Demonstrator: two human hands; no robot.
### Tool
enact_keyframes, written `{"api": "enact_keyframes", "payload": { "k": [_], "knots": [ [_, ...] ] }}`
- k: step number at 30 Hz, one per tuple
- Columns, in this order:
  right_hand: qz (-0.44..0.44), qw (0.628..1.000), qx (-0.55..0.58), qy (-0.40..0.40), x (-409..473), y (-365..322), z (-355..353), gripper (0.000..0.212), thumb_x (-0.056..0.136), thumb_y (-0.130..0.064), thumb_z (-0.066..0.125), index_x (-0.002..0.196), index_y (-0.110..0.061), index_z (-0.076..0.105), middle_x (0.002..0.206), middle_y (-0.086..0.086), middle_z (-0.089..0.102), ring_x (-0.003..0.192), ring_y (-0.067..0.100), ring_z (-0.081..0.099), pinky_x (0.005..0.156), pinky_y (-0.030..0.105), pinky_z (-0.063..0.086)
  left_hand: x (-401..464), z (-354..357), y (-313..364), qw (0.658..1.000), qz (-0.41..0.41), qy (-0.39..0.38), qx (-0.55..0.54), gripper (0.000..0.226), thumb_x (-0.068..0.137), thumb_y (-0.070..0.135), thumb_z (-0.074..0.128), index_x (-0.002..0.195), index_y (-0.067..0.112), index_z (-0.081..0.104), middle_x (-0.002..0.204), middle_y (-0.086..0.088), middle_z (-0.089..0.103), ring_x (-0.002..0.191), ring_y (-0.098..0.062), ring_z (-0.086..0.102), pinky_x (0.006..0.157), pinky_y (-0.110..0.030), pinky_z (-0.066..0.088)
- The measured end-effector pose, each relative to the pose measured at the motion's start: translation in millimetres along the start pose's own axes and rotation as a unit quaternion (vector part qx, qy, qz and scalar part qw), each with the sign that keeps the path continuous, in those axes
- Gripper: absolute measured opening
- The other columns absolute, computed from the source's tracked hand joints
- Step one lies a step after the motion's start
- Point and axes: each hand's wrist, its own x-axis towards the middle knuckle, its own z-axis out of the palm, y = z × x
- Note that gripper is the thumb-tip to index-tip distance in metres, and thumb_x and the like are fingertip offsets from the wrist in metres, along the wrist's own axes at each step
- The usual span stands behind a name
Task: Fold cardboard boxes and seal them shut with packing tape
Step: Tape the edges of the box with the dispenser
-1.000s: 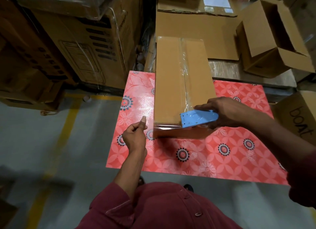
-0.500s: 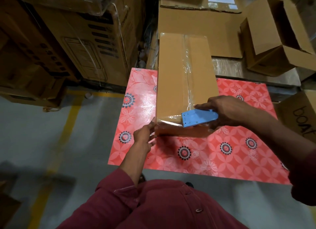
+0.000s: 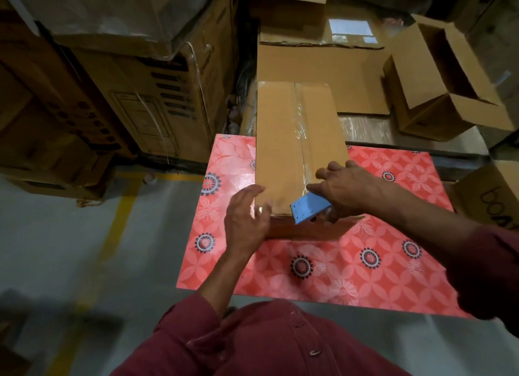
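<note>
A long closed cardboard box [image 3: 280, 139] lies on a red flower-patterned table [image 3: 351, 263], with clear tape along its top seam. My right hand [image 3: 348, 190] grips a blue tape dispenser [image 3: 309, 207] at the box's near end, tilted over the edge. My left hand [image 3: 247, 218] lies flat on the near left corner of the box, fingers straight, pressing where the tape wraps over the edge. The tape roll itself is hidden under my right hand.
Large stacked cartons [image 3: 126, 94] stand at the left on the grey floor with a yellow line [image 3: 112, 229]. An open empty carton [image 3: 446, 77] sits at the back right, flat cardboard [image 3: 323, 63] behind the box, and another box [image 3: 494, 193] at the right edge.
My left hand moved from beside the box onto its near left corner and flattened there. My right hand tilted the dispenser down over the box's near edge.
</note>
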Motion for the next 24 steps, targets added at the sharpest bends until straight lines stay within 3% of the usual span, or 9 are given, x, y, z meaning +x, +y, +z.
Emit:
{"api": "enact_keyframes", "payload": {
  "k": [3,5,7,12,20,24],
  "knots": [
    [-0.022,1.000,-0.012,0.004,-0.3,-15.0,-7.7,0.099,0.080,-0.074,0.066,0.160,-0.032,0.025,0.151,0.006,0.044,0.138,0.031,0.042,0.100,0.049,0.041,11.8,9.4,8.2,0.965,0.178,-0.169,0.091,0.058,0.093,0.035,0.061,0.143,0.006,0.060,0.146,-0.013,0.062,0.136,-0.027,0.057,0.117,-0.036,0.040],
    [-0.052,0.999,0.011,0.001,-0.8,-21.3,-8.9,0.080,0.086,-0.066,0.065,0.155,-0.039,0.034,0.142,0.002,0.052,0.132,0.031,0.051,0.096,0.047,0.044,7.2,19.8,-5.0,0.931,0.222,-0.246,0.152,0.073,0.093,0.046,0.054,0.148,-0.002,0.052,0.153,-0.022,0.053,0.141,-0.035,0.052,0.121,-0.044,0.034],
    [-0.071,0.997,0.028,0.002,-5.8,-20.1,-8.4,0.060,0.090,-0.057,0.065,0.145,-0.042,0.048,0.130,-0.002,0.059,0.120,0.029,0.061,0.088,0.042,0.052,1.5,26.0,-19.6,0.899,0.260,-0.282,0.209,0.088,0.090,0.054,0.061,0.154,-0.003,0.042,0.160,-0.023,0.042,0.150,-0.035,0.041,0.126,-0.046,0.029],
    [-0.026,0.997,0.066,0.009,-24.2,-15.4,-7.1,0.042,0.098,-0.051,0.058,0.140,-0.042,0.058,0.131,-0.004,0.063,0.115,0.032,0.066,0.071,0.035,0.048,-1.5,27.5,-33.3,0.875,0.293,-0.305,0.235,0.104,0.084,0.061,0.065,0.162,0.003,0.028,0.170,-0.018,0.024,0.159,-0.029,0.021,0.130,-0.044,0.018],
    [0.050,0.995,0.037,-0.082,-68.4,33.2,14.8,0.049,0.097,-0.037,0.060,0.143,-0.051,0.052,0.126,-0.005,0.065,0.110,0.026,0.067,0.074,0.035,0.050,-1.5,23.7,-30.7,0.885,0.300,-0.286,0.210,0.097,0.085,0.058,0.058,0.161,0.004,0.034,0.170,-0.016,0.026,0.159,-0.027,0.022,0.127,-0.048,0.026],
    [0.065,0.991,0.053,-0.103,-88.6,70.0,40.5,0.052,0.094,-0.045,0.060,0.142,-0.060,0.047,0.125,-0.010,0.062,0.115,0.020,0.063,0.080,0.037,0.053,-4.3,25.2,-30.5,0.889,0.298,-0.281,0.205,0.096,0.085,0.060,0.056,0.160,0.004,0.036,0.169,-0.015,0.029,0.158,-0.027,0.026,0.126,-0.050,0.029]
  ]
}}
